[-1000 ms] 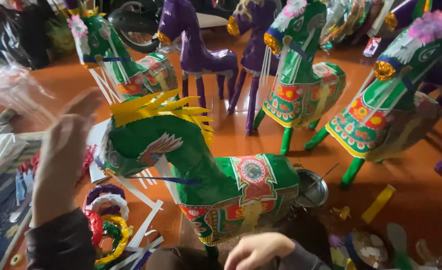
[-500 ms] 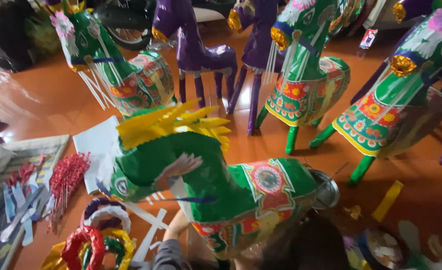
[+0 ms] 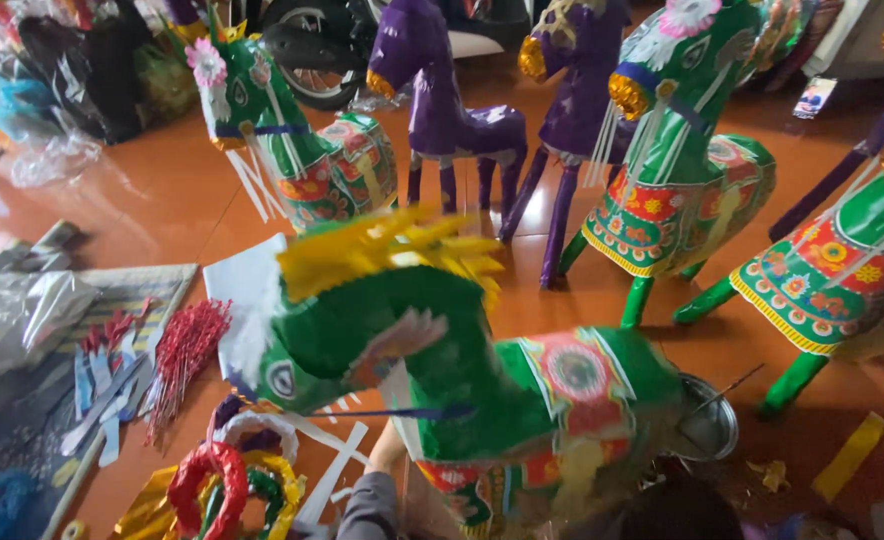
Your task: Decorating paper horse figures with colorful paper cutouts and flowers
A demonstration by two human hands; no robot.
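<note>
— How do the arms sit?

— One forearm in a grey sleeve (image 3: 377, 480) rises from the bottom edge, going up under the chest of the big green paper horse with a yellow fringed mane (image 3: 432, 370). The hand itself is hidden behind the horse's body, so I cannot tell whether it grips or lies open. The other hand is not in sight.

— And the horse?

— It fills the middle foreground, head tilted low to the left, above the glossy orange floor (image 3: 162, 200).

— What surrounds it?

— More green paper horses with patterned saddlecloths (image 3: 682, 190) stand behind and to the right, two plain purple paper horses (image 3: 452, 120) between them. A small round metal bowl (image 3: 707, 430) sits just behind the big horse's rump. On the left lie a bundle of red tinsel sprigs (image 3: 182, 350) and, nearer, curled red, yellow and green paper trims (image 3: 232, 480).
</note>
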